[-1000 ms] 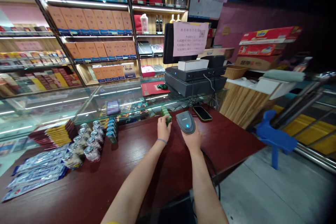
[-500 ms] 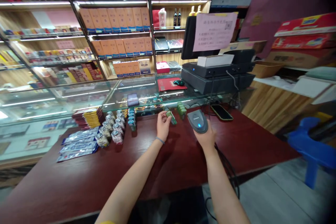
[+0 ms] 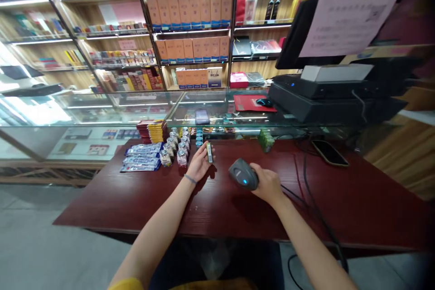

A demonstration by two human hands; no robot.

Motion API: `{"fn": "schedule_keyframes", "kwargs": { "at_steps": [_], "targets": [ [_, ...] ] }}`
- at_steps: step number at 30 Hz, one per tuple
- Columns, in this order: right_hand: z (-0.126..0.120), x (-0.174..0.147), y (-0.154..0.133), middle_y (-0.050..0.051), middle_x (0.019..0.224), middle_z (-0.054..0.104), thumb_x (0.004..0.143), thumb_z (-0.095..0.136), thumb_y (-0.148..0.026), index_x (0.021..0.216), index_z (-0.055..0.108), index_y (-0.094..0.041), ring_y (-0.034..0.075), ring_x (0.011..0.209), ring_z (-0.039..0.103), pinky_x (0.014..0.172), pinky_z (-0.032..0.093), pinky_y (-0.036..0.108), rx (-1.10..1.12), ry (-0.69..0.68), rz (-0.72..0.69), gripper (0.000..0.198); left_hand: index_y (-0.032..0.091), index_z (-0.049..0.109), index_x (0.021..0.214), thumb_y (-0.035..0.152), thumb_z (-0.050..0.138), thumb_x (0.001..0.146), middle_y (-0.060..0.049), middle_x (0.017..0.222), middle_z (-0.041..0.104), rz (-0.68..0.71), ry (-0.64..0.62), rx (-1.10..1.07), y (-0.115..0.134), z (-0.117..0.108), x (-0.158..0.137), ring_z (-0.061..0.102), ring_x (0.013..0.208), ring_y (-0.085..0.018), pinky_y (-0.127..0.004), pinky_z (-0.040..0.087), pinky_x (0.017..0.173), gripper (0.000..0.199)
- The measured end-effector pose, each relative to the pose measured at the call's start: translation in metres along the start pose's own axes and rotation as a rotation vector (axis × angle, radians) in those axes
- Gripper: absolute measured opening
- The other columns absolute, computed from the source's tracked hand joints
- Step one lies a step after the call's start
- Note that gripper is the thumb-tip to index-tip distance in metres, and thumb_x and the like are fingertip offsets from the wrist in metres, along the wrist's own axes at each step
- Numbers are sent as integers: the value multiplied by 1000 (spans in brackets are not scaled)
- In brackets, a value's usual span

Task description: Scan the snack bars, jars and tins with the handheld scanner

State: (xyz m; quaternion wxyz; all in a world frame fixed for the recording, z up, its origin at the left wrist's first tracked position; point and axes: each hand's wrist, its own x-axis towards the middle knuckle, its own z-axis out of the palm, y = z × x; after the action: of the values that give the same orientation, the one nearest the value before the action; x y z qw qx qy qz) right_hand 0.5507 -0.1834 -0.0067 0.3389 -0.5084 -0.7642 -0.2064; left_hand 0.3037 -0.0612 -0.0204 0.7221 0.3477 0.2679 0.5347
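Observation:
My left hand (image 3: pixel 200 163) is closed around a small green box (image 3: pixel 209 153), its pale printed side turned toward the scanner. In my right hand (image 3: pixel 268 185) is a dark grey barcode scanner (image 3: pixel 243 174) with a blue light lit, its head pointing left toward the box. A gap of table separates scanner and box. A stack of similar green boxes (image 3: pixel 266 140) stands beyond my right hand. Left of my left hand are rows of small lidded jars (image 3: pixel 182 157), blue-white packets (image 3: pixel 141 158) and a pile of yellow and red packs (image 3: pixel 152 131).
A dark red table (image 3: pixel 217 210) lies under my hands, with a glass counter (image 3: pixel 136 102) behind. The scanner's black cable (image 3: pixel 316 210) trails right. A phone (image 3: pixel 329 152) lies at the right, below the cash register (image 3: pixel 326 99) and monitor (image 3: pixel 292 36). Stocked shelves line the back.
My left hand has moved left with the green box, away from the stack, and turned its printed side up. The scanner has swung to point left. The whole view has shifted leftward.

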Motion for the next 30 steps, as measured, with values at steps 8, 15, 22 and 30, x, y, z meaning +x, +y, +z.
{"fn": "schedule_keyframes", "kwargs": {
  "at_steps": [8,15,22,30],
  "targets": [
    [10,-1,-22,3,78,71,70,53,-21,115,54,-14,16,65,65,63,39,28,44,-189,-149,46,28,58,128,27,65,86,-7,129,62,11,18,29,-2,-5,1,62,115,-21,-40,54,92,42],
    [7,2,-22,2,77,70,70,54,-21,102,58,-15,16,65,66,62,39,28,88,-188,-139,33,31,60,124,28,65,87,-8,129,62,59,-34,49,-8,-12,6,61,116,-24,-48,50,96,37],
    [6,2,-17,4,78,70,71,52,-24,107,54,-13,17,63,65,60,40,28,52,-87,-145,38,33,51,135,22,68,85,-3,118,65,-5,-22,-81,-2,1,-4,63,108,-18,-46,51,98,54],
    [4,0,-8,3,76,70,72,49,-22,108,53,-15,18,62,66,60,41,28,25,-35,-76,37,27,57,127,27,75,78,-4,112,63,100,3,28,-11,15,-4,63,106,-20,-41,54,92,52]
  ]
}}
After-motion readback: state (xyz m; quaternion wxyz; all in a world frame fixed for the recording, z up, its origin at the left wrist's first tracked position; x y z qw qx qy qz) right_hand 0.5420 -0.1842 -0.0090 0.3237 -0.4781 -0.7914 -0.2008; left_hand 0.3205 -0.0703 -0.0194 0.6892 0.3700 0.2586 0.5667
